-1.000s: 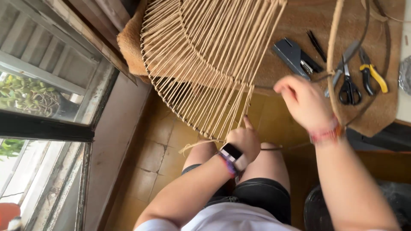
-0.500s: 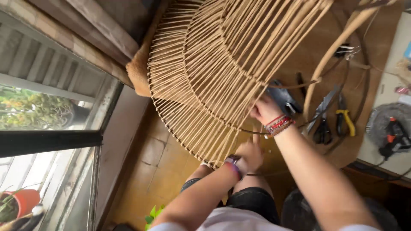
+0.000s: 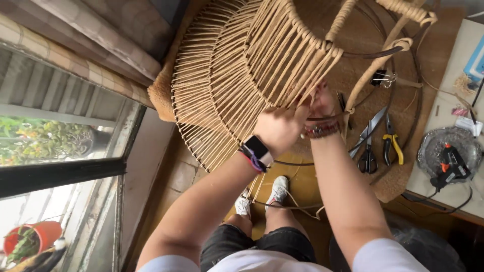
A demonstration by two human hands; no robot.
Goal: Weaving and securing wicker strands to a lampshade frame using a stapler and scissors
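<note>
The woven cord frame (image 3: 237, 75) fills the left and middle of the bench (image 3: 443, 45), its strands packed too tightly for a hand to pass. Both hands (image 3: 282, 126) press in at its lower edge. Along the bench's right side, scissors (image 3: 369, 143), yellow-handled pliers (image 3: 392, 143) and a binder clip (image 3: 382, 78) crowd the surface. At the right edge, a glue gun (image 3: 450, 162) on a metal tray (image 3: 428, 143) blocks passage. Bare bench shows near the top right corner.

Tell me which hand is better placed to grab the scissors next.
Right, probably. The right hand works at the woven cord frame on the side nearest the scissors; the left hand grips the frame farther away and would have to cross over.
</note>
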